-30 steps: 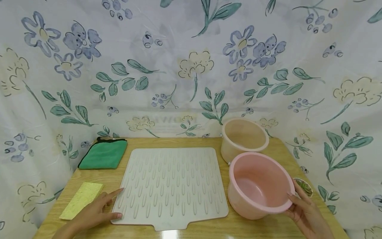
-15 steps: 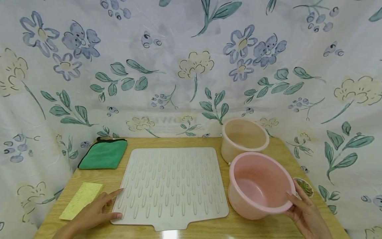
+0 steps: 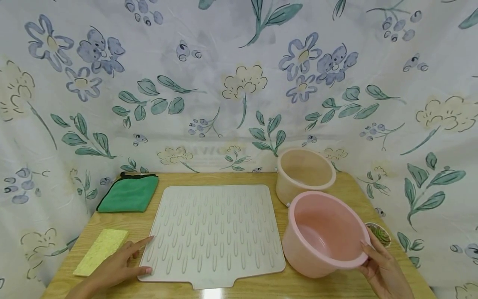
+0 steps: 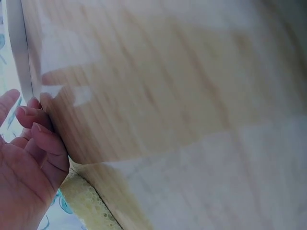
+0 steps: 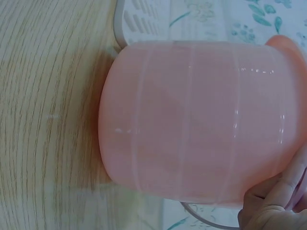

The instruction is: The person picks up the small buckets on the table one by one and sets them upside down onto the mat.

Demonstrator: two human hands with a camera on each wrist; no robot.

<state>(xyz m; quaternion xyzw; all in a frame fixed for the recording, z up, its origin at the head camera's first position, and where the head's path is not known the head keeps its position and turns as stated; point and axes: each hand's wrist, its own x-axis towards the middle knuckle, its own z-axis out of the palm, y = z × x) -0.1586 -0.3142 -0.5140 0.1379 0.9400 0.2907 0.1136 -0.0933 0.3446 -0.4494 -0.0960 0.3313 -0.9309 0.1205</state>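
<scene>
My right hand (image 3: pixel 384 265) grips the right rim of a pink bucket (image 3: pixel 326 226), fingers outside and thumb over the edge. The bucket tilts slightly toward that hand; in the right wrist view its ribbed wall (image 5: pixel 187 120) fills the middle, close to the wooden table. My left hand (image 3: pixel 112 268) rests at the left edge of a white ridged drying mat (image 3: pixel 216 232), with the index fingertip and thumb on its border. The left wrist view shows these fingers (image 4: pixel 50 143) loosely bent at the table's surface. A yellow sponge (image 3: pixel 102 251) lies beside the left hand.
A beige bucket (image 3: pixel 285 189) stands behind the pink one. At the back left lies a green cloth pouch (image 3: pixel 128 194) with black trim. A small potted succulent (image 3: pixel 380 235) sits beyond the right hand. A floral curtain (image 3: pixel 209 137) encloses the wooden table (image 3: pixel 261 284).
The pink bucket has tipped a little: its rim leans right and its base shows farther left. My right hand keeps its grip. The left hand and mat have stayed put.
</scene>
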